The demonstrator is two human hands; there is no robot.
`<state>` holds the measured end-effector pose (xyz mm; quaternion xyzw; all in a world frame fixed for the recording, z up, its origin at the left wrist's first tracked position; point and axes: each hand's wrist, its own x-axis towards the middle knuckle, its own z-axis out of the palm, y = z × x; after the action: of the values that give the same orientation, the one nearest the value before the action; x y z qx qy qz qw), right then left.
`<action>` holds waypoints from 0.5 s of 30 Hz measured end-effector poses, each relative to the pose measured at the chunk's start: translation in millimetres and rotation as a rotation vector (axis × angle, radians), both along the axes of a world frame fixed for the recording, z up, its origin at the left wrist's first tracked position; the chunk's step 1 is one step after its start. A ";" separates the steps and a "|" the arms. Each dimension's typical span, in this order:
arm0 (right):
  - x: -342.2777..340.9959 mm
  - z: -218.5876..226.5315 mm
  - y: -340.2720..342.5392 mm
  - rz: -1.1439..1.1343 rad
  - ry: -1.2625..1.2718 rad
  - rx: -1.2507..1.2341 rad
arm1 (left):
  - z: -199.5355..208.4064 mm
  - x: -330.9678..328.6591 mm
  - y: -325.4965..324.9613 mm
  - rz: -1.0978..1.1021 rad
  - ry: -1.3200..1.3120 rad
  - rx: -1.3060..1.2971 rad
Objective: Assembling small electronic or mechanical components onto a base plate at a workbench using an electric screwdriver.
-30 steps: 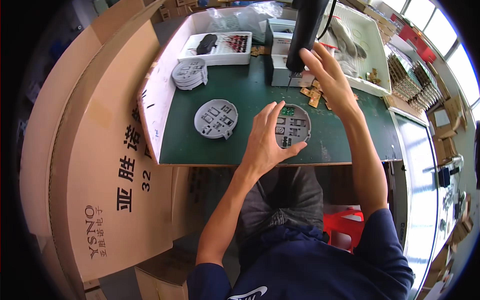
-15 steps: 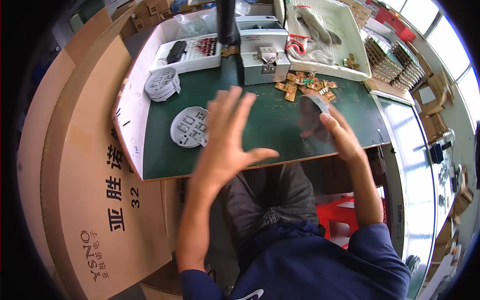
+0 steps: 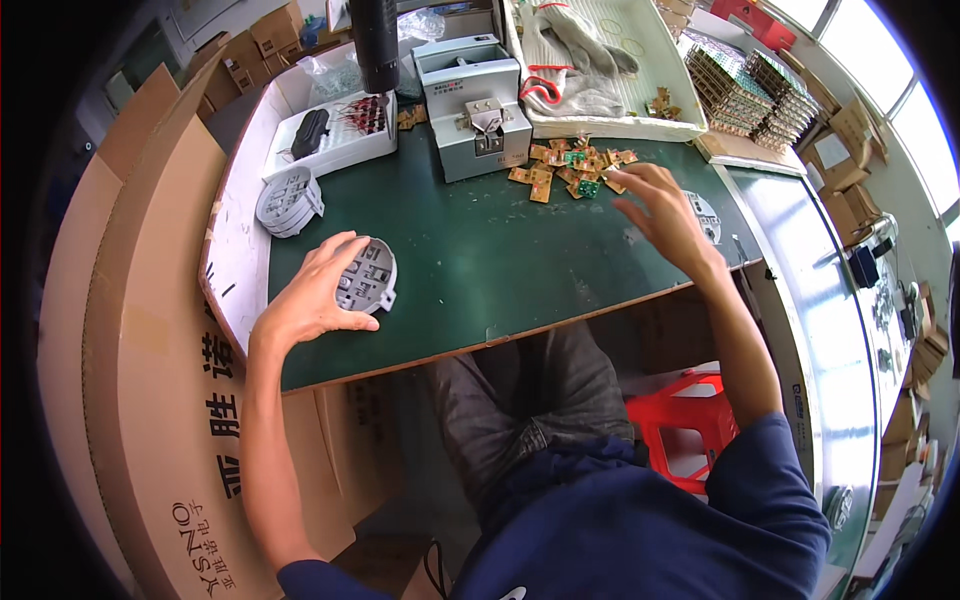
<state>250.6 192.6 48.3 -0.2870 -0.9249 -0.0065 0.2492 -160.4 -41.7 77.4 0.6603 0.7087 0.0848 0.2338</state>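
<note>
My left hand point(image 3: 315, 290) grips a round grey plastic housing point(image 3: 368, 275) by its rim, with the fingers on the far side and the thumb on the near side. The housing has several moulded pockets inside and a small tab at its right; part of it is hidden behind the hand. My right hand point(image 3: 665, 215) hovers with its fingers apart, just right of a loose pile of small copper-coloured and green circuit boards point(image 3: 588, 187). Another round grey part point(image 3: 703, 215) lies on the green table beyond the right wrist, partly covered by the hand.
Stacked grey housings point(image 3: 288, 203) stand at the left edge by a white foam tray point(image 3: 340, 135) with small wired parts. A grey metal machine point(image 3: 475, 110) stands at the back, beside a white tray point(image 3: 660, 125) holding gloves. Stacked board panels point(image 3: 730, 95) sit at the right.
My left hand has moved left and down onto the grey housing and closed on it. My right hand has let go of a round grey part, now on the table, and reached toward the boards.
</note>
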 end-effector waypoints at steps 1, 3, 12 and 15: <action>-10.9 -1.9 0.4 0.091 -0.001 -0.006 | -1.6 1.6 1.7 0.002 0.004 -0.001; -19.2 -19.7 7.8 0.082 0.021 0.014 | -9.2 6.7 3.7 0.045 -0.015 0.083; -23.9 -44.4 22.6 0.056 0.128 -0.016 | -24.0 23.0 0.7 0.135 0.042 0.270; -21.2 -41.5 13.0 0.043 0.200 -0.097 | -26.7 24.3 -5.5 0.146 0.028 0.354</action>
<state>229.5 205.5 6.8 -0.2782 -0.9006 0.0720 0.3262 -136.2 -47.2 50.7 0.6391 0.7319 0.2155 0.0972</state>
